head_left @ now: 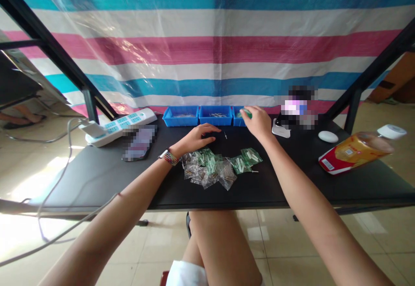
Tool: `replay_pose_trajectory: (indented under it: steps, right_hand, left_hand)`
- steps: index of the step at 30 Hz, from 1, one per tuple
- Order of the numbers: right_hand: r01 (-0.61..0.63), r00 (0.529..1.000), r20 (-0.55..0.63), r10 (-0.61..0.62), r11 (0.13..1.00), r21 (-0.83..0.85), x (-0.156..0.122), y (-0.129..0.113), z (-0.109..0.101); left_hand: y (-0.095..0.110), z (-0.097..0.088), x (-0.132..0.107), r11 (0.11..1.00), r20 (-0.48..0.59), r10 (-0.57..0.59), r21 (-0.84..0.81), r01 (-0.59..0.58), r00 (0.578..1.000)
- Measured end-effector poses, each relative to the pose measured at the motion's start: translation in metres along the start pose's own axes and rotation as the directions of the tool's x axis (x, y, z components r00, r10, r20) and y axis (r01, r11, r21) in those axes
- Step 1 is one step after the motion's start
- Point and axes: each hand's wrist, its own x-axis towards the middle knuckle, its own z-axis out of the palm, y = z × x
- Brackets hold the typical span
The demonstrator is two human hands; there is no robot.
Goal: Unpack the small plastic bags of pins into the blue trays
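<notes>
My left hand (199, 138) rests low over the black tabletop with thumb and fingers apart, holding nothing. Close to its fingertips lies a small thin metal pin (226, 135). My right hand (258, 122) is at the right blue bin (238, 122), its fingers bent around a bit of green plastic bag (247, 113); the fingertips are partly hidden. Below my left hand is a pile of small clear bags (202, 175) with brownish pieces. Green-tinted bags (249, 157) with white pieces lie among and beside them. A small white piece (255, 172) is loose at their right.
The middle blue bin (215, 121) holds thin metal pins; the left blue bin (180, 121) holds small pieces. A power strip (129, 122) and a blurred phone (140, 142) are left. At right are a white stand (281, 131), a white oval object (328, 136) and a lying bottle (356, 150).
</notes>
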Motion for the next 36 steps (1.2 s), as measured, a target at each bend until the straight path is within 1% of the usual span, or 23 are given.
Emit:
replay_pose_trajectory:
  steps: [1,2,3,6,7,8,9,11,14,16,18,20,22,24,26,28,32,36]
  right_hand:
    - [0.02,0.998,0.063,-0.016,0.998,-0.056,-0.003,0.0,0.003]
    - [0.039,0.995,0.091,-0.03,0.995,-0.097,-0.006,-0.001,0.006]
    - [0.057,0.994,0.096,-0.045,0.99,-0.126,-0.008,-0.004,0.008]
    - [0.066,0.998,0.028,-0.062,0.984,-0.167,-0.01,-0.02,0.007]
    - [0.062,0.998,0.025,-0.058,0.984,-0.165,-0.011,-0.027,0.005]
    - [0.061,0.997,0.05,-0.054,0.986,-0.155,-0.013,-0.035,0.003]
    - [0.066,0.993,0.104,-0.052,0.989,-0.132,-0.015,-0.044,0.002]
    - [0.047,0.968,0.251,-0.026,0.996,-0.076,-0.023,-0.061,0.003]
    - [0.059,0.922,0.386,-0.025,0.995,-0.076,-0.035,-0.079,0.01]
    - [0.08,0.892,0.452,-0.032,0.993,-0.087,-0.039,-0.083,0.016]
    - [0.11,0.87,0.488,-0.068,0.992,-0.058,-0.04,-0.081,0.019]
    - [0.135,0.863,0.488,-0.131,0.99,0.026,-0.038,-0.075,0.022]
    - [0.099,0.867,0.468,-0.172,0.979,0.175,-0.035,-0.07,0.026]
    - [-0.019,0.878,0.451,-0.161,0.929,0.369,-0.033,-0.066,0.032]
    - [-0.149,0.892,0.435,-0.119,0.833,0.533,-0.031,-0.064,0.038]
    - [-0.226,0.908,0.412,-0.075,0.74,0.633,-0.03,-0.063,0.043]
    - [-0.279,0.929,0.369,-0.015,0.626,0.728,-0.027,-0.061,0.046]
    - [-0.305,0.93,0.368,-0.004,0.554,0.775,-0.027,-0.063,0.045]
  left_hand:
    - [0.002,0.0,0.0,0.999,0.027,0.032,0.019,-0.033,0.999]
    - [0.003,0.0,0.001,0.998,0.05,0.054,0.035,-0.056,0.997]
    - [0.004,0.0,0.001,0.997,0.067,0.064,0.049,-0.067,0.996]
    - [0.004,0.0,0.002,0.996,0.096,0.061,0.066,-0.068,0.994]
    - [0.003,0.0,0.002,0.996,0.09,0.058,0.067,-0.064,0.994]
    - [0.002,0.0,0.002,0.996,0.073,0.053,0.067,-0.058,0.996]
    - [0.0,0.001,0.001,0.997,0.046,0.044,0.063,-0.047,0.998]
    - [-0.004,0.002,0.001,0.999,-0.017,0.007,0.042,-0.006,1.0]
    - [-0.011,0.002,0.001,0.998,-0.083,-0.061,0.013,0.062,0.995]
    - [-0.015,0.003,0.001,0.996,-0.118,-0.083,0.007,0.085,0.99]
    - [-0.017,0.002,0.001,0.995,-0.151,-0.103,-0.003,0.104,0.983]
    - [-0.018,0.002,0.002,0.993,-0.173,-0.119,-0.012,0.119,0.978]
    - [-0.017,0.001,0.002,0.993,-0.18,-0.116,-0.018,0.114,0.977]
    - [-0.015,0.001,0.002,0.995,-0.18,-0.103,-0.036,0.098,0.978]
    - [-0.014,0.001,0.002,0.994,-0.184,-0.096,-0.066,0.085,0.978]
    - [-0.011,0.0,0.002,0.993,-0.196,-0.096,-0.086,0.08,0.976]
    - [-0.007,0.0,0.003,0.995,-0.257,-0.079,-0.074,0.062,0.963]
    - [-0.006,-0.001,0.004,0.992,-0.349,-0.116,-0.079,0.095,0.93]
